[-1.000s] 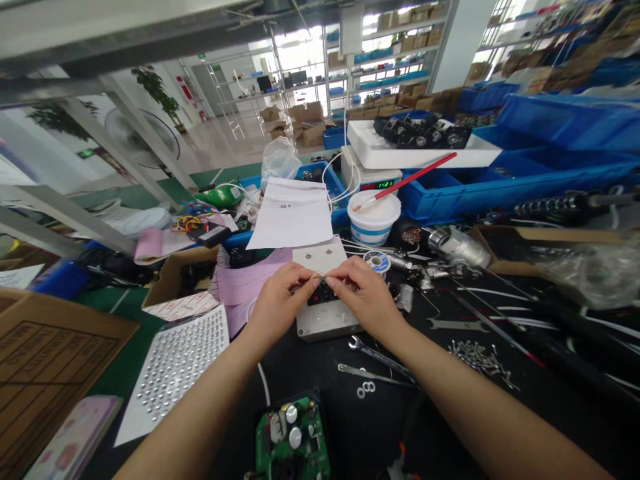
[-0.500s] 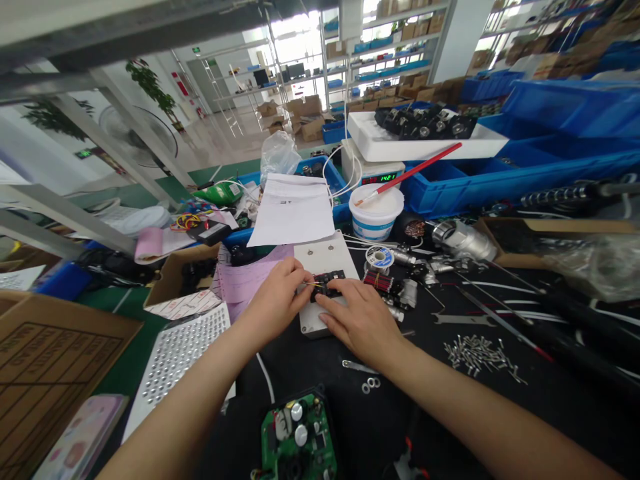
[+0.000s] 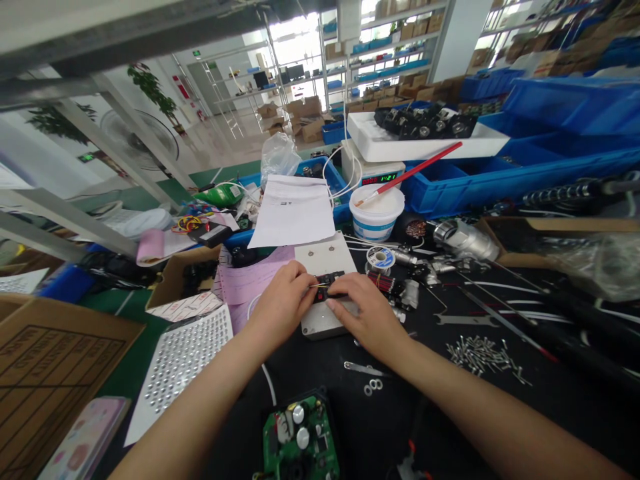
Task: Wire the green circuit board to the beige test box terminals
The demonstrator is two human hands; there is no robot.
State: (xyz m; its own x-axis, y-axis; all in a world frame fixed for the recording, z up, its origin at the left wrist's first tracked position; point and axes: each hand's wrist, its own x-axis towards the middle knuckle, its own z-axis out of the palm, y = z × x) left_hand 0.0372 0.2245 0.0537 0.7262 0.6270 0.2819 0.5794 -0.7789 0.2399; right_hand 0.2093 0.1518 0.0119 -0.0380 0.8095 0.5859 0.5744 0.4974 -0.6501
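Note:
Thin wires [image 3: 323, 286] run from the pinched fingertips of my left hand [image 3: 283, 297] to a small black part [image 3: 327, 283]. That part is mounted on a pale grey plate [image 3: 325, 323] with screws near its far end. My right hand [image 3: 367, 310] rests at the plate's right side, its thumb and bent fingers against the black part's right end. The fingertips partly hide what lies under them. Nearer me is a green circuit board [image 3: 303, 437] in a black housing, with a white cable beside it.
A small flat wrench [image 3: 364, 369] and several washers [image 3: 373, 385] lie near my right forearm. Farther right are a heap of screws [image 3: 483, 353] and an open-end wrench [image 3: 465, 321]. A solder spool [image 3: 381, 258] and white tub [image 3: 376, 220] stand behind; a sheet of silver dots [image 3: 185, 360] lies left.
My right hand's fingers have drawn back and curled, with the thumb now nearer the black part. My left hand has shifted slightly and stays pinched on the wires.

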